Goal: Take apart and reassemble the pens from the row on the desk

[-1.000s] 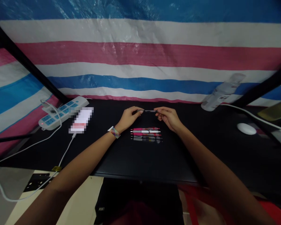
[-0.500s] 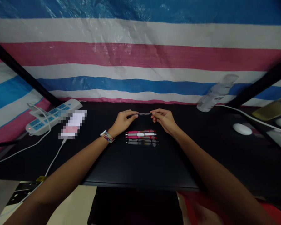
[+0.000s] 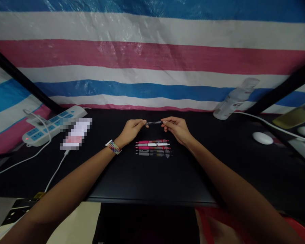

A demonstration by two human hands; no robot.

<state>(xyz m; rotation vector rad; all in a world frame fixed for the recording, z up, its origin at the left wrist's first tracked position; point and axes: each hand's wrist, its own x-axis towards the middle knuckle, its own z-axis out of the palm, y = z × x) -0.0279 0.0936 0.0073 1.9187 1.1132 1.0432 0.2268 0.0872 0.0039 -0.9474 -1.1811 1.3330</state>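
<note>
A dark, partly clear pen (image 3: 154, 122) lies level between my two hands above the black table (image 3: 152, 179). My left hand (image 3: 132, 130) pinches its left end with thumb and fingers. The right end is pinched by my right hand (image 3: 176, 128). Just below them, several pens lie side by side on the table: a pink pen (image 3: 152, 141) at the top, a white pen (image 3: 155, 145), another pink pen (image 3: 152, 148), and dark, clear-barrelled pens (image 3: 154, 153) at the bottom.
On the left are a power strip (image 3: 54, 125), a blurred-out phone (image 3: 77, 134) and white cables. A clear bottle (image 3: 235, 100), a white mouse (image 3: 262, 138) and a yellowish case (image 3: 293, 117) stand or lie on the right. Striped sheeting (image 3: 152, 57) hangs behind.
My left hand has shifted slightly left along with the left end of the pen, and more of the pen shows between my hands. The view has moved a little.
</note>
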